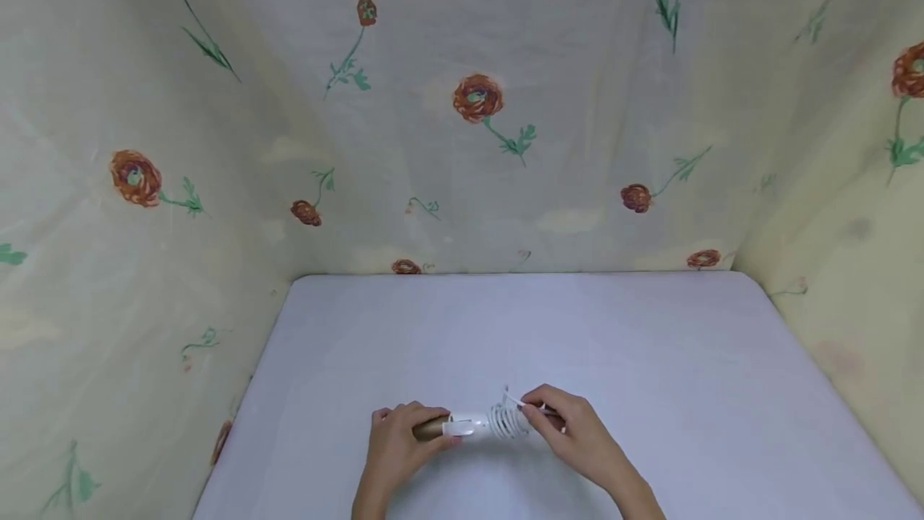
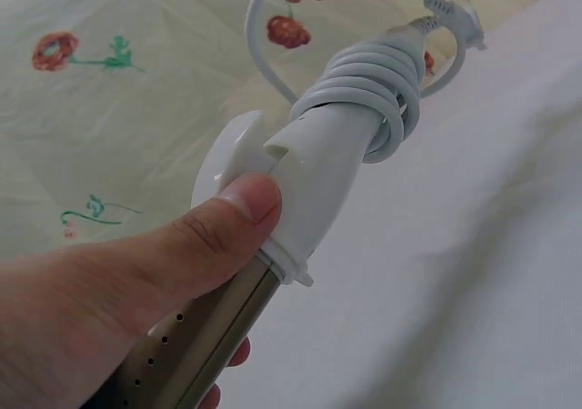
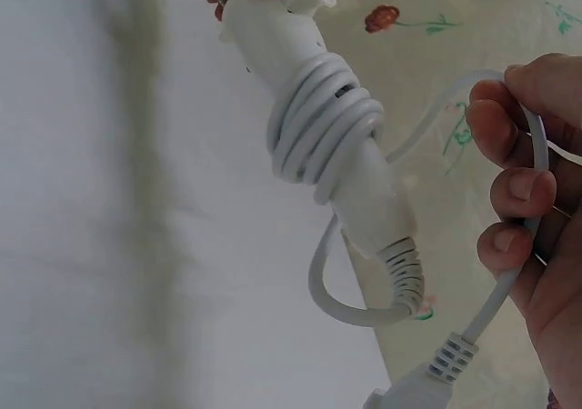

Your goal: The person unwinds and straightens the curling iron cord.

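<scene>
A curling iron with a white handle (image 2: 327,159) and a bronze, perforated barrel (image 2: 209,336) is held up above the table. My left hand (image 1: 400,440) grips it where barrel and handle meet, the thumb lying by the white clamp lever (image 2: 227,150). Several turns of white power cord (image 3: 323,123) are wound around the handle. My right hand (image 1: 570,432) pinches the loose end of that cord, to the right of the handle. From its fingers (image 3: 523,186) the cord runs down to a white plug (image 3: 418,391), partly cut off in the right wrist view.
A white-covered table (image 1: 505,327) lies under both hands. Cloth walls (image 1: 563,103) printed with red flowers rise at its back and along both sides.
</scene>
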The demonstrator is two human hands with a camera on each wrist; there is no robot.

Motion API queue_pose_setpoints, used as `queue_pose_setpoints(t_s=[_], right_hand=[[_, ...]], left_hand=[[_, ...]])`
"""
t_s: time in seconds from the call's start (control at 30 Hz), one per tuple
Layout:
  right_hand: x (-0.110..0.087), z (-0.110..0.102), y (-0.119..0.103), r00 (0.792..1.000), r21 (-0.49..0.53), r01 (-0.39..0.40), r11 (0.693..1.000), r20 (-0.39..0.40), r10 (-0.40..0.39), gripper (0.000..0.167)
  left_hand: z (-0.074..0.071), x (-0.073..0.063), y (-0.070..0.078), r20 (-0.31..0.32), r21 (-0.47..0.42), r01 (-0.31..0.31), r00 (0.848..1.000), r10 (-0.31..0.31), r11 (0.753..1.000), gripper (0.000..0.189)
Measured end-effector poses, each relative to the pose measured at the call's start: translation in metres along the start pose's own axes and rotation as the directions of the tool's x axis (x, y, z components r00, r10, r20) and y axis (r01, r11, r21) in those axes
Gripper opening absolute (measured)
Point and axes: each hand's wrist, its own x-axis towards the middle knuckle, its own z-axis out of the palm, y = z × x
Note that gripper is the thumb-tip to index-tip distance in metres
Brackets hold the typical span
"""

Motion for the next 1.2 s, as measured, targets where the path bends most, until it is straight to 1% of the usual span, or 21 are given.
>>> queue_pose_setpoints(t_s=[0.13,0.2,0.37,0.43,0.57,0.67,0.83,1.03,1.1,1.2], right_hand=[[0.007,-0.009,0.002,1.0,-0.021,0.012,1.0,0.022,-0.012,0.01],[0.01,-0.012,0.002,1.0,-0.029,0.014,0.999,0.029,-0.013,0.011],[0.027,-0.019,0.008,0.998,-0.037,0.027,0.999,0.051,-0.025,0.01],[0.032,-0.021,0.011,0.998,-0.031,0.027,0.999,0.059,-0.025,0.009],[0.039,-0.022,0.017,0.998,-0.031,-0.001,1.0,0.057,0.003,0.008],[0.042,-0.021,0.021,0.998,-0.03,-0.017,0.999,0.056,0.018,0.008],[0.043,-0.019,0.028,0.998,-0.023,-0.008,1.0,0.056,0.009,0.007],[0.047,-0.016,0.033,0.999,-0.024,0.0,1.0,0.045,0.001,0.008],[0.049,-0.016,0.028,0.999,-0.028,-0.001,1.0,0.043,0.002,0.009],[0.05,-0.015,0.031,0.998,-0.023,-0.02,1.0,0.051,0.021,0.008]], left_hand=[[-0.003,-0.004,0.004,0.007,-0.022,0.03,1.0,-0.03,0.999,0.045],[-0.005,-0.004,0.006,0.013,-0.025,0.033,0.999,-0.033,0.999,0.044],[-0.009,0.004,0.006,0.031,0.001,0.017,0.999,-0.017,1.0,0.043],[-0.01,0.005,0.006,0.038,0.007,0.021,0.999,-0.021,1.0,0.044],[-0.012,0.005,0.006,0.028,0.007,0.027,0.999,-0.027,1.0,0.043],[-0.013,0.003,0.006,0.035,0.009,0.025,0.999,-0.025,1.0,0.043],[-0.012,0.002,0.004,0.06,0.006,0.027,0.998,-0.027,1.0,0.044],[-0.012,0.003,0.004,0.05,0.006,0.013,0.999,-0.014,1.0,0.043],[-0.012,0.003,0.003,0.045,0.007,0.005,0.999,-0.005,1.0,0.043],[-0.012,0.004,0.002,0.043,0.005,-0.008,0.999,0.008,1.0,0.044]])
